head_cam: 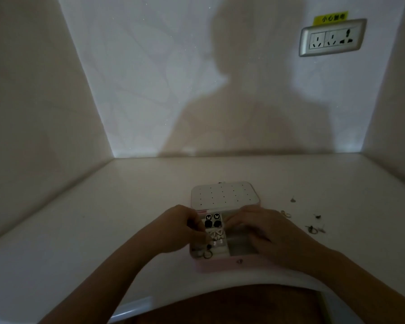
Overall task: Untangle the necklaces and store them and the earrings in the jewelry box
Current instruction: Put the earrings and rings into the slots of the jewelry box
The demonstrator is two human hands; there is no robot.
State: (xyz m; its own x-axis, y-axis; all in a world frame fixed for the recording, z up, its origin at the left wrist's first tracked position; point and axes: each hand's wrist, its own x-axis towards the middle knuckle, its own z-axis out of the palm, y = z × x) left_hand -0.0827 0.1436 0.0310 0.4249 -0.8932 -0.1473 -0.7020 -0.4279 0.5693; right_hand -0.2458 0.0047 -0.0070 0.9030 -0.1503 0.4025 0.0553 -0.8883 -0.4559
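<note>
Jewelry box: pink, lid raised, set close to the counter near edge, within easy reach.

Left hand: over the box's left compartments, fingers curled as if pinching something small; what it holds cannot be told in the dim light.

Right hand: resting over the right compartment, fingers bent; grip cannot be told, probably steadying the box.

Stored earrings: dark and pale pairs in the middle compartments.

Lid panel: white, perforated, likely for studs.

Loose earrings: scattered toward the right edge, apparently awaiting storage.

Necklaces: not made out.
</note>
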